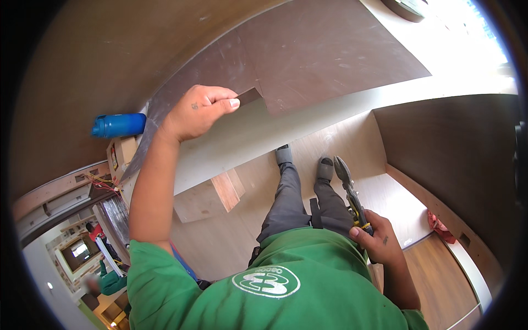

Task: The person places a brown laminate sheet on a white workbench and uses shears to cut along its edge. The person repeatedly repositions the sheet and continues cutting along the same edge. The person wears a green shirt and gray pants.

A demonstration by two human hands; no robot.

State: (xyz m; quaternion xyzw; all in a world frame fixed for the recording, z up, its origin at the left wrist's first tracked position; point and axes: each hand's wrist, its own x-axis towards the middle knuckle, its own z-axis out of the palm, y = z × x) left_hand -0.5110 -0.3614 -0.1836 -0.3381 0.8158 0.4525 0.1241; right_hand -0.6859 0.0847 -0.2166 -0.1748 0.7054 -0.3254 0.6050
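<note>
A thin, dark brown laminate sheet [335,52] lies across a white ledge in front of me, its near edge cut in a step. My left hand [199,113] is closed in a pinch on a brown strip [248,97] at that edge; whether the strip is still joined to the sheet, I cannot tell. Lower down on the right, my right hand [379,237] grips a pair of tin snips [350,187] by the handles. The snips' blades point upward, away from the sheet, over the floor near my foot.
A blue bottle [118,125] stands at the left beside loose wires [104,184]. Board offcuts [203,199] lie on the floor near my feet. A dark panel [451,135] rises on the right, near a red bag [440,226]. Other people are at the far lower left.
</note>
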